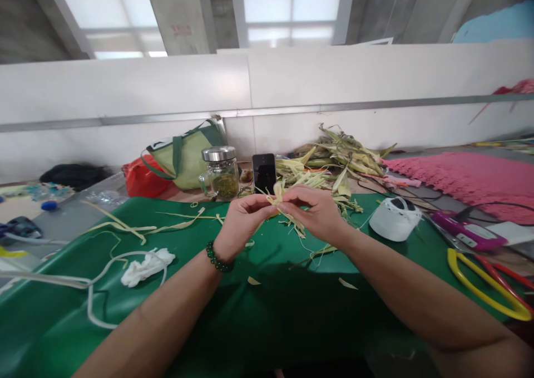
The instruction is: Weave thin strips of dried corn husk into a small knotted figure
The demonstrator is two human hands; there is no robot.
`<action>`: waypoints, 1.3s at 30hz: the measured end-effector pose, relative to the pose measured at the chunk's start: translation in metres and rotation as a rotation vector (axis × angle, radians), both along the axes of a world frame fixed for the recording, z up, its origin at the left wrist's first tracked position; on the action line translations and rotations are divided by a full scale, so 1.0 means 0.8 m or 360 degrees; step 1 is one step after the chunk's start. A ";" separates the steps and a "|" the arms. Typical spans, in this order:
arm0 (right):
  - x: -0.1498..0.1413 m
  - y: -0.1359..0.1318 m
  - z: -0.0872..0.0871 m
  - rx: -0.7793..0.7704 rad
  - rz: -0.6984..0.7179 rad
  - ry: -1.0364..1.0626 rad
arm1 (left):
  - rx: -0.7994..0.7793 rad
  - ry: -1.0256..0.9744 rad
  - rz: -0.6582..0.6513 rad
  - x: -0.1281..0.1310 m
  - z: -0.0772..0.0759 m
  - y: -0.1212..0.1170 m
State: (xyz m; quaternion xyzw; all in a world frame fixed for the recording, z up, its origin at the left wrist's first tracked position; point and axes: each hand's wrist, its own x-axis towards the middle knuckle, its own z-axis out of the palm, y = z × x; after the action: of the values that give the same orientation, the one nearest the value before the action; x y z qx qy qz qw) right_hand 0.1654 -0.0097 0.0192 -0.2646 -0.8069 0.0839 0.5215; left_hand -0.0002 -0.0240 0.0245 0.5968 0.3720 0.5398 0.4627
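Between my two hands, above the green mat (271, 305), is a small bunch of pale yellow corn husk (277, 193) with loose strips sticking out. My left hand (244, 222), with a green bead bracelet at its wrist, pinches the bunch from the left. From the right, the thumb and fingers of my right hand (315, 211) close on the same husk. Behind the hands a black phone (264, 172) stands upright. Torn husk strips lie on the mat around them, and a pile of husks (342, 158) rests behind at the right.
A lidded glass jar (225, 180) stands behind my left hand, beside a green bag (187, 158). A white thread spool (394, 219), a purple tool (467, 230) and yellow-handled scissors (479, 291) lie right. White tissue (146, 266) and a white cable (94, 305) lie left.
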 end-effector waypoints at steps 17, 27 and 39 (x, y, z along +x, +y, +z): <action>0.010 0.005 0.005 0.0270 0.0132 -0.0231 | -0.0183 -0.0286 -0.0061 -0.002 -0.002 0.004; 0.014 -0.001 0.009 0.0702 -0.0082 -0.0732 | -0.0179 -0.0293 -0.0036 -0.002 -0.004 0.006; 0.010 0.006 0.001 0.0534 -0.0049 -0.0498 | -0.0223 -0.0297 -0.0063 -0.004 -0.004 0.006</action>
State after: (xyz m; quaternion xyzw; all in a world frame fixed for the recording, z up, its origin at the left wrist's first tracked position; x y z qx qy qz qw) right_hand 0.1734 -0.0050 0.0200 -0.1960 -0.8765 -0.1016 0.4278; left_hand -0.0033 -0.0191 0.0215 0.5174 0.3522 0.5564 0.5465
